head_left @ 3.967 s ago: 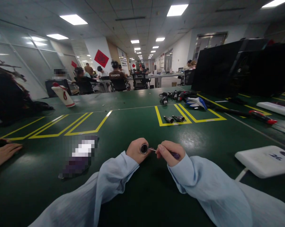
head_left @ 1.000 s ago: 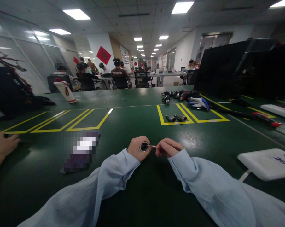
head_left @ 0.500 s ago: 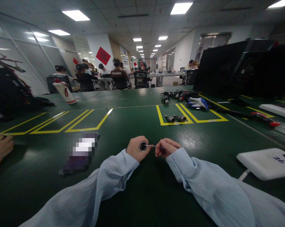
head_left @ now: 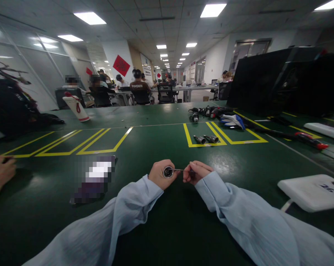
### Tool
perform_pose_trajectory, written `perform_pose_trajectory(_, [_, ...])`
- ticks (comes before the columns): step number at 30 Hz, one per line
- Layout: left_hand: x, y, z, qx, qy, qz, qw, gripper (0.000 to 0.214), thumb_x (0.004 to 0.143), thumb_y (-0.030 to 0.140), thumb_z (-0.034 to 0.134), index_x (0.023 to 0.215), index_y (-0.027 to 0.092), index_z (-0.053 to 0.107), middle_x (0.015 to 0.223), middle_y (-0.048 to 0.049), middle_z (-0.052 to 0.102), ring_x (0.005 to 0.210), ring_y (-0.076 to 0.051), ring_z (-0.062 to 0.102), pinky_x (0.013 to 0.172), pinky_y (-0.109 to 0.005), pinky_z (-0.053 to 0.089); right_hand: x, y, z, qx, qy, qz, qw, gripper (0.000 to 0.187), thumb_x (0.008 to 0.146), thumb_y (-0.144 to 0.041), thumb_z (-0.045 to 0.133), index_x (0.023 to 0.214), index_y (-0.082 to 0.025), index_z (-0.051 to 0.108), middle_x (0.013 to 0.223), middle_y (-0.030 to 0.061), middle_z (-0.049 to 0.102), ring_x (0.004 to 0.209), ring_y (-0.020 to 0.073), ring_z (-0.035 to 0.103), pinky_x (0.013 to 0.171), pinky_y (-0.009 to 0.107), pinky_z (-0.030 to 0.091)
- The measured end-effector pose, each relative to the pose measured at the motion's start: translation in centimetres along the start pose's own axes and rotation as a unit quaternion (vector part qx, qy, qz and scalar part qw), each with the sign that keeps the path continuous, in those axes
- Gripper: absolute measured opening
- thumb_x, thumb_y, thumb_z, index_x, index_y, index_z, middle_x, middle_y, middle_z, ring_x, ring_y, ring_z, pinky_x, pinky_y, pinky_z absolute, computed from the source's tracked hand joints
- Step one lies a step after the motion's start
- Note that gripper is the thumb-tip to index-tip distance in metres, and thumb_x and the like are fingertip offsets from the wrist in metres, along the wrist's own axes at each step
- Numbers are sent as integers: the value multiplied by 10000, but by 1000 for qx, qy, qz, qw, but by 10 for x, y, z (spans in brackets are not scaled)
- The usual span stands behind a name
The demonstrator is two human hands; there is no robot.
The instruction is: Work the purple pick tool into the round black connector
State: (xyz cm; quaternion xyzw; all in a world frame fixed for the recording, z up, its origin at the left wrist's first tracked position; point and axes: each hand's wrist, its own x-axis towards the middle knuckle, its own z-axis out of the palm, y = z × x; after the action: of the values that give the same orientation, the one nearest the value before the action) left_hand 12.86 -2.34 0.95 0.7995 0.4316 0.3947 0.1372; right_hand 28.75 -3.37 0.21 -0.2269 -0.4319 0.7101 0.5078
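My left hand (head_left: 160, 174) is wrapped round a metal cylindrical connector (head_left: 167, 172), its round open end with small dark contacts facing me. In my right hand (head_left: 196, 172), the fingers are pinched on a thin metal rod-like tool (head_left: 179, 170). That tool points left, and its tip is at the right rim of the connector; whether it touches is too small to tell. Beyond my hands, two similar metal connectors, a left one (head_left: 200, 139) and a right one (head_left: 212, 138), lie inside a yellow taped rectangle.
On the green table (head_left: 145, 147) a phone (head_left: 93, 181) lies left of my hands. Another person's hand (head_left: 2, 171) is at the left edge. At the right are a white device (head_left: 313, 192), a glove (head_left: 232, 121) and a red-black tool (head_left: 311, 140). A white cup (head_left: 76, 107) stands back left.
The thin tool's tip has moved from over the connector's face to its right rim, and the tool looks darker. My right hand shifted very slightly; my left stays wrapped round the connector.
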Motion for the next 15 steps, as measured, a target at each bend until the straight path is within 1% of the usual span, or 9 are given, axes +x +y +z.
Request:
perform_pose_trajectory(2, [-1, 0, 0, 8, -3, 4, 1000, 163, 645, 234, 556, 540, 151, 463, 507, 21, 469, 472, -82, 435, 462, -200, 341, -4, -4, 2, -74, 10, -41, 996, 270, 679, -401, 600, 591, -145, 586, 518, 12, 600, 472, 101, 542, 485, 226, 416])
perform_pose_trajectory(4, [-1, 0, 1, 19, -8, 12, 1000, 162, 652, 240, 550, 547, 154, 462, 507, 24, 466, 470, -81, 432, 458, -198, 336, -9, -7, 5, -173, 30, -82, 981, 266, 725, -394, 549, 621, -153, 592, 532, 12, 595, 498, 104, 538, 505, 233, 415])
perform_pose_trajectory(6, [-1, -1, 1, 34, -18, 20, 999, 150, 657, 235, 541, 553, 159, 462, 511, 27, 464, 471, -81, 429, 455, -197, 331, -13, -8, 8, -291, 44, -132, 947, 261, 763, -364, 499, 626, -165, 595, 542, 16, 585, 522, 111, 528, 527, 246, 412])
perform_pose_trajectory(8, [-2, -3, 2, 50, -34, 31, 998, 126, 654, 214, 534, 561, 163, 465, 520, 27, 465, 475, -83, 429, 457, -198, 328, -17, -8, 10, -398, 41, -190, 897, 245, 768, -319, 485, 604, -175, 595, 553, 21, 578, 551, 122, 520, 551, 261, 403])
perform_pose_trajectory(9, [-2, -4, 2, 57, -44, 39, 997, 115, 652, 203, 530, 564, 164, 467, 525, 26, 466, 479, -85, 431, 460, -200, 329, -18, -8, 11, -436, 36, -214, 873, 234, 761, -297, 488, 590, -178, 594, 552, 21, 575, 562, 127, 519, 560, 266, 399])
perform_pose_trajectory(10, [-2, -4, 3, 61, -54, 48, 996, 104, 652, 194, 526, 570, 165, 469, 532, 25, 469, 486, -87, 435, 466, -202, 332, -18, -8, 12, -460, 33, -230, 857, 226, 753, -277, 493, 575, -181, 592, 544, 19, 571, 564, 130, 519, 565, 269, 396])
perform_pose_trajectory(11, [-2, -5, 3, 63, -64, 58, 994, 98, 654, 191, 524, 575, 165, 472, 539, 22, 471, 494, -90, 440, 472, -204, 336, -19, -9, 12, -468, 32, -232, 852, 224, 749, -263, 495, 562, -182, 588, 529, 14, 566, 550, 127, 518, 558, 267, 395])
perform_pose_trajectory(12, [-2, -5, 3, 63, -71, 67, 993, 98, 660, 192, 521, 579, 166, 474, 543, 21, 471, 501, -92, 444, 478, -206, 340, -18, -9, 12, -461, 36, -221, 859, 231, 750, -258, 492, 552, -182, 584, 510, 9, 562, 527, 121, 515, 540, 260, 395])
perform_pose_trajectory(15, [-2, -5, 3, 63, -72, 79, 992, 107, 674, 194, 517, 579, 169, 475, 546, 22, 463, 507, -93, 444, 487, -209, 343, -15, -10, 10, -376, 49, -137, 915, 268, 759, -299, 489, 540, -173, 577, 464, -1, 556, 450, 98, 496, 472, 230, 395])
